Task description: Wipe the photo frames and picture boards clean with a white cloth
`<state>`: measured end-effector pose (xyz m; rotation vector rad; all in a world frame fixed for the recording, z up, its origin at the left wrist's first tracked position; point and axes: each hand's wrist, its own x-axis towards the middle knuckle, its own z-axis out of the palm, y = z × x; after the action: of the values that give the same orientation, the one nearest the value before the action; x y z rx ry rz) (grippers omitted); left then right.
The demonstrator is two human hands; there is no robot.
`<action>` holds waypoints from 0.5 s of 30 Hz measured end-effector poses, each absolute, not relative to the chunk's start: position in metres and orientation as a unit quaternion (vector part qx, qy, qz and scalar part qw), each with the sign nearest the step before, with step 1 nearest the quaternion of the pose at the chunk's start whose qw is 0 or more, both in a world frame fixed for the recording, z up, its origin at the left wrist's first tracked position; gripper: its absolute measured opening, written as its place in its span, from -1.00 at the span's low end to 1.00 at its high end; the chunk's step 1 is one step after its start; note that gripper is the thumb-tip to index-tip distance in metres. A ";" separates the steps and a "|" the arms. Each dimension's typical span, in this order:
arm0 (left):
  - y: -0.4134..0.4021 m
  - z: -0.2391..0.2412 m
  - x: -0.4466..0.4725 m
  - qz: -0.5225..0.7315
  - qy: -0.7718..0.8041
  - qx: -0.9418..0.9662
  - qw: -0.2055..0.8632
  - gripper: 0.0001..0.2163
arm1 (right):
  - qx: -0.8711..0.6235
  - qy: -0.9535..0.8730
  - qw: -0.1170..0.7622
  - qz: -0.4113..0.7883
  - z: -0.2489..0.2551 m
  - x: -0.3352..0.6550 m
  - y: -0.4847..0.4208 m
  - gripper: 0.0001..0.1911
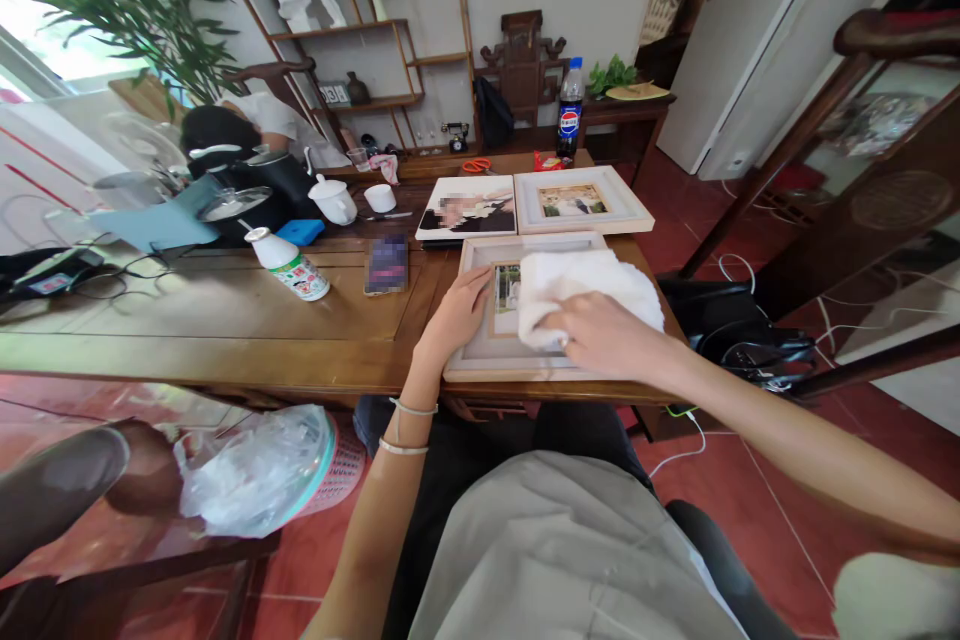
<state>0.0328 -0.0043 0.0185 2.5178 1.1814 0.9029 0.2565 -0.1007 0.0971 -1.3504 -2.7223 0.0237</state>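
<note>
A pale picture frame (pixel 480 360) with a small photo inside lies flat at the table's front edge, right in front of me. My left hand (pixel 457 315) rests on its left side, fingers stretched over the border. On the frame's right half lies a white cloth (pixel 600 285), bunched and fluffy, which covers part of the photo. My right hand (pixel 600 330) grips the cloth's near side with bent fingers and presses it on the frame. Just behind are a second framed photo (pixel 630 205) and a photo panel (pixel 466 210).
A white bottle (pixel 289 262), a phone (pixel 386 263), a lidded white cup (pixel 332 200) and a blue box (pixel 300 232) stand left on the wooden table (pixel 187 320). A cola bottle (pixel 570 110) stands at the back. Below left is a bagged bin (pixel 337 465). Someone leans forward (pixel 281 125) beyond the pots.
</note>
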 end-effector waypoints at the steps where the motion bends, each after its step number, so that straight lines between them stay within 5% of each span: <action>1: -0.004 0.018 0.033 0.307 0.400 0.857 0.107 -0.61 | -0.438 -0.898 0.045 0.027 0.102 0.253 -0.115 -0.54; 5: -0.002 0.017 0.032 0.307 0.399 0.858 0.105 -0.60 | -0.431 -0.900 0.044 0.045 0.108 0.249 -0.132 -0.56; 15: -0.007 0.024 0.034 0.314 0.389 0.858 0.119 -0.62 | -0.435 -0.889 0.088 -0.107 0.076 0.238 -0.013 -0.44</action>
<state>0.0337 -0.0070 0.0235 2.5072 1.1366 0.9190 0.2378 -0.0130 0.0763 -1.2965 -2.6482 -0.3190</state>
